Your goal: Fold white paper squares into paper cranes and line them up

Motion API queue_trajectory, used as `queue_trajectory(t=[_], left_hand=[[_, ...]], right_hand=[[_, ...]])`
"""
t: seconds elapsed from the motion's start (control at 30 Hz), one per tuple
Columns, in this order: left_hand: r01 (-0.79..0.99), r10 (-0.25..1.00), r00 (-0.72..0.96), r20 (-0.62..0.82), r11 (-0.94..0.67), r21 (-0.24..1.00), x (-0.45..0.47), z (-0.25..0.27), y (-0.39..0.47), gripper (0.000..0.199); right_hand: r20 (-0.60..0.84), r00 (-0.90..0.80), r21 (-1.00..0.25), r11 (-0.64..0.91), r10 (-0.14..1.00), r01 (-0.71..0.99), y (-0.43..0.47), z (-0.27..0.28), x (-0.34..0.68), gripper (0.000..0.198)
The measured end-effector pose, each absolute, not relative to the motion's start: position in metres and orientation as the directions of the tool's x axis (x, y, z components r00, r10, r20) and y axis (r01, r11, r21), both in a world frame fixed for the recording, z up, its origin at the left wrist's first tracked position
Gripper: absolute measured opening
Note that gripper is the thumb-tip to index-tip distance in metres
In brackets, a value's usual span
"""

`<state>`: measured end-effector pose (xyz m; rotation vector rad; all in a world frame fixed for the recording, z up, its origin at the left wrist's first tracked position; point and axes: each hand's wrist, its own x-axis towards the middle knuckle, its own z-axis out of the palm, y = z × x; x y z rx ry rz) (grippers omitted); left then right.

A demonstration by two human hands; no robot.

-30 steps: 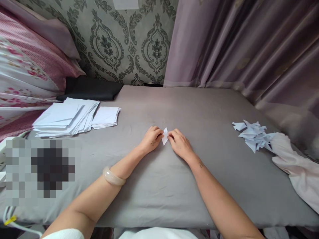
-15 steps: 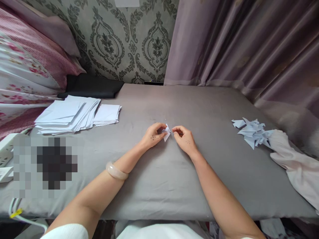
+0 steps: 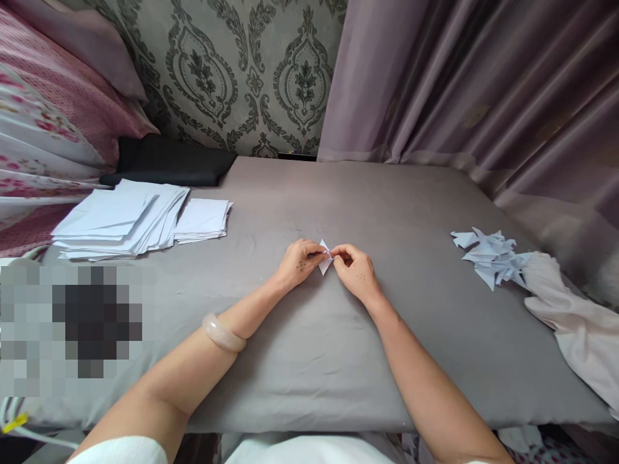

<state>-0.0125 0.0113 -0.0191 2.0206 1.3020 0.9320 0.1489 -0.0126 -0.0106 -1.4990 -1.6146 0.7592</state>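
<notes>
A small folded white paper piece is pinched between both my hands at the middle of the grey cloth-covered surface. My left hand grips its left side with thumb and fingers. My right hand pinches its right side; the two sets of fingertips nearly touch. A pale bangle sits on my left wrist. The paper rests low, just above or on the cloth.
A stack of white sheets and a smaller stack lie at the far left. A heap of folded paper pieces lies at the right beside a white cloth. A black cushion, floral bedding and curtains border the back.
My right hand came back onto the paper piece after lifting slightly off it. Both hands now pinch it again. The camera view shifted a little.
</notes>
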Motion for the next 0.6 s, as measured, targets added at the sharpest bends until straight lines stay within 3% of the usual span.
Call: queue_trajectory(t=[0.17, 0.43, 0.6], left_hand=[[0.530, 0.920, 0.294, 0.260, -0.383, 0.757, -0.013, -0.022, 0.012, 0.015], [0.552, 0.895, 0.362, 0.261, -0.432, 0.714, -0.015, -0.021, 0.013, 0.019], [0.532, 0.884, 0.377, 0.277, -0.451, 0.717, -0.014, -0.022, 0.013, 0.019]], right_hand=[[0.144, 0.011, -0.841, 0.116, 0.990, 0.529, -0.013, -0.008, 0.147, 0.018], [-0.001, 0.053, -0.866, -0.027, 0.999, 0.498, -0.010, 0.007, 0.141, 0.029], [-0.005, 0.051, -0.873, -0.029, 0.999, 0.487, -0.007, 0.005, 0.143, 0.023]])
